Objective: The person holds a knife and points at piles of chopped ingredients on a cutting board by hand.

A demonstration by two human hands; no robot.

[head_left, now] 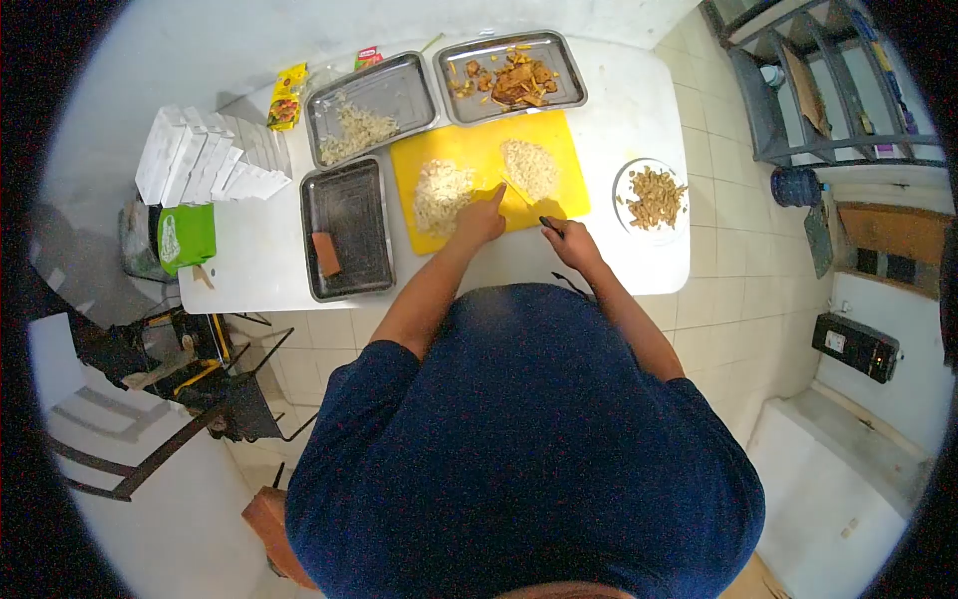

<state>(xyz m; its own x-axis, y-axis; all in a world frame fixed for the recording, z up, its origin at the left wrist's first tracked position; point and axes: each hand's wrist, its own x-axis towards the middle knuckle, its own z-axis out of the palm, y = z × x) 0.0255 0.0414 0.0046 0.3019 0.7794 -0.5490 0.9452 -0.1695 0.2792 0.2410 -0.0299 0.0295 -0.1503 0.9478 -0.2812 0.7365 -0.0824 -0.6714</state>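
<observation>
Grips a knife (521, 193) by its dark handle in the right hand (569, 246), blade slanting over the yellow cutting board (487, 146) just below the smaller pale chopped pile (529, 169). Extends the index finger of the left hand (482, 221) to the blade's far end, beside the larger pale chopped pile (442, 195); too small to tell whether touching the metal or pinching anything. Lies to the right of the board, on the white table (624, 100): a round plate (624, 187) of brown pieces (656, 198).
</observation>
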